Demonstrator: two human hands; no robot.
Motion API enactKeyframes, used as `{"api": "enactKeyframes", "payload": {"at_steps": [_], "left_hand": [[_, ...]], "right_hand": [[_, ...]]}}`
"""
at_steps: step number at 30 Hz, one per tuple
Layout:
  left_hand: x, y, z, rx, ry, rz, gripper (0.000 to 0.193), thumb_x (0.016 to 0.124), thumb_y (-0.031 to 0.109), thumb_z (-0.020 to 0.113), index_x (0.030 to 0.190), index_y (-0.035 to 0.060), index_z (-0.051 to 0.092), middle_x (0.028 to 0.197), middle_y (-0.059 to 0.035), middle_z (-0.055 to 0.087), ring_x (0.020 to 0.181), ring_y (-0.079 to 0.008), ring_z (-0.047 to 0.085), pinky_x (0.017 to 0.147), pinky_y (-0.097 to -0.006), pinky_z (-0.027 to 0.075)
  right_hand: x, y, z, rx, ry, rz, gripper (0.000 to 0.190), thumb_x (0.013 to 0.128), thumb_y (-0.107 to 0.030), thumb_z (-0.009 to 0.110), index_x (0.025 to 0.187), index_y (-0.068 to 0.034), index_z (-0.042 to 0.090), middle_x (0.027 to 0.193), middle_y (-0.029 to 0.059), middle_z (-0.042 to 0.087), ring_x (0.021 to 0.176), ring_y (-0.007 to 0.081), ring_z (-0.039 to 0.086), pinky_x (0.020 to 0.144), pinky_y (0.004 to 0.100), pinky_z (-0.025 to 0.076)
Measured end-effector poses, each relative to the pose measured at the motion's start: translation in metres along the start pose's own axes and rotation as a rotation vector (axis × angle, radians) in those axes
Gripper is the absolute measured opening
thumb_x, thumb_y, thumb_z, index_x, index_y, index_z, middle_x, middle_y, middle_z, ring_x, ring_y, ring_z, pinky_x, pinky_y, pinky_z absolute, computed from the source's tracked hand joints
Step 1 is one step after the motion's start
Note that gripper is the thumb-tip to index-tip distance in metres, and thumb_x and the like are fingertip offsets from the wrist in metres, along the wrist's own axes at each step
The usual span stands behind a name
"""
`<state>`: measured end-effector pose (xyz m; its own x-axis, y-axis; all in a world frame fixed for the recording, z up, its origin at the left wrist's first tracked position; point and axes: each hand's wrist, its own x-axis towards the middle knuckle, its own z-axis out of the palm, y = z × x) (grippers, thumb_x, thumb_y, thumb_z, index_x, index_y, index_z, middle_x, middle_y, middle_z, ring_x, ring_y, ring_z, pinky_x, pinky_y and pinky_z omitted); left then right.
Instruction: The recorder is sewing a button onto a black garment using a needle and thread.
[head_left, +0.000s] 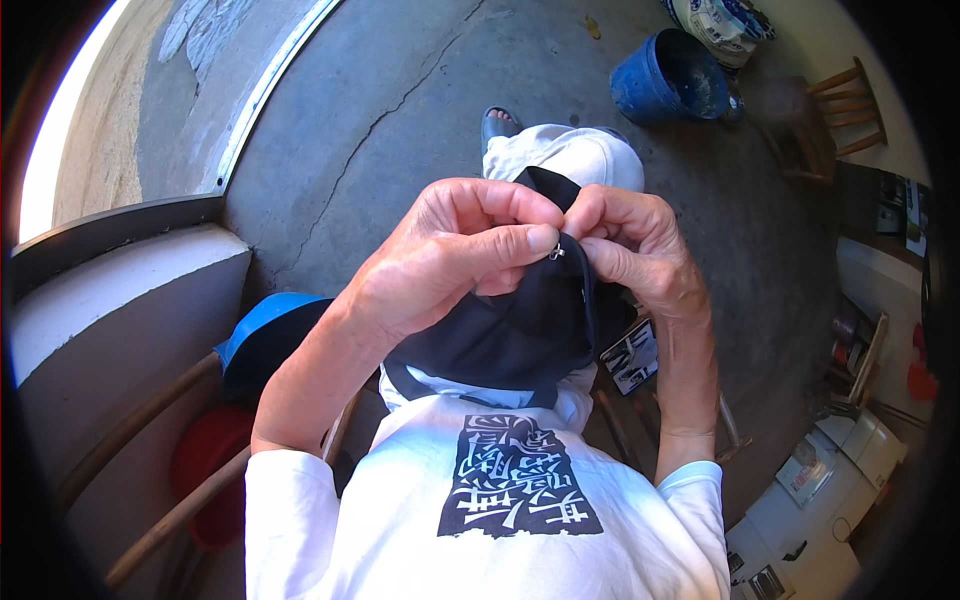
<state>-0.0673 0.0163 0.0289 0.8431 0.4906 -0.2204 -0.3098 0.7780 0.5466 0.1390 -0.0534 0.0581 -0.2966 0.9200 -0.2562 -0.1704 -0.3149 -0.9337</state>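
Note:
A piece of black cloth (510, 330), possibly a bag or garment, lies over my lap with one edge raised. My left hand (457, 255) pinches that edge between thumb and fingers, close to a small silvery metal fitting (556, 253), perhaps a zip slider. Against its fingertips, my right hand (630, 240) grips the same edge from the other side. The dark hem curves down below the right thumb. Exactly what lies between the fingertips is hidden. Another black strip of the cloth (547, 184) shows beyond both hands, against my pale trousers (600, 154).
A blue bucket (645, 79) stands on the cracked concrete floor (360, 97), before a printed sack (720, 30). A wooden chair (847, 112) is at the far right. Left of me are a blue object (274, 319), a red basin (214, 457) and a low wall (142, 277).

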Motion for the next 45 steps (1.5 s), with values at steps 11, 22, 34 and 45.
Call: {"api": "enactKeyframes", "payload": {"at_steps": [11, 22, 34, 45], "left_hand": [[-0.001, 0.004, 0.014, 0.132, 0.098, -0.012, 0.014, 0.087, 0.009, 0.07, 0.098, 0.0013, 0.066, 0.077, 0.0003, 0.063, 0.059, -0.0023, 0.056, 0.05, -0.0132, 0.044], [-0.002, 0.004, 0.018, 0.047, 0.172, -0.072, 0.014, 0.09, 0.011, 0.067, 0.101, 0.0031, 0.066, 0.077, -0.0001, 0.064, 0.059, -0.0043, 0.056, 0.052, -0.0163, 0.042], [-0.005, -0.01, 0.023, 0.156, 0.209, -0.034, 0.021, 0.089, 0.018, 0.069, 0.099, 0.0006, 0.068, 0.075, -0.0031, 0.065, 0.06, -0.0081, 0.058, 0.052, -0.0212, 0.046], [-0.018, -0.01, 0.018, 0.378, 0.251, 0.067, 0.021, 0.088, 0.019, 0.07, 0.103, 0.0045, 0.069, 0.077, -0.0007, 0.065, 0.061, -0.0052, 0.059, 0.054, -0.0167, 0.048]], "right_hand": [[-0.002, -0.017, 0.01, 0.141, 0.025, 0.103, 0.011, 0.089, -0.01, 0.051, 0.099, -0.006, 0.049, 0.072, -0.0057, 0.048, 0.062, 0.0, 0.042, 0.054, 0.017, 0.032], [-0.014, -0.025, 0.044, -1.296, 0.461, -0.689, 0.023, 0.072, 0.002, 0.072, 0.094, -0.003, 0.067, 0.087, 0.0082, 0.058, 0.073, 0.02, 0.06, 0.065, 0.0292, 0.053], [-0.047, -0.035, 0.066, -0.587, 0.493, -0.683, 0.011, 0.093, -0.014, 0.058, 0.092, -0.009, 0.048, 0.085, 0.0095, 0.058, 0.068, 0.0168, 0.054, 0.06, 0.0278, 0.046], [-0.125, -0.041, 0.052, 0.404, 0.485, -0.539, 0.009, 0.101, -0.008, 0.039, 0.095, -0.009, 0.033, 0.058, -0.0006, 0.032, 0.047, 0.0046, 0.027, 0.042, 0.0199, 0.023]]}}
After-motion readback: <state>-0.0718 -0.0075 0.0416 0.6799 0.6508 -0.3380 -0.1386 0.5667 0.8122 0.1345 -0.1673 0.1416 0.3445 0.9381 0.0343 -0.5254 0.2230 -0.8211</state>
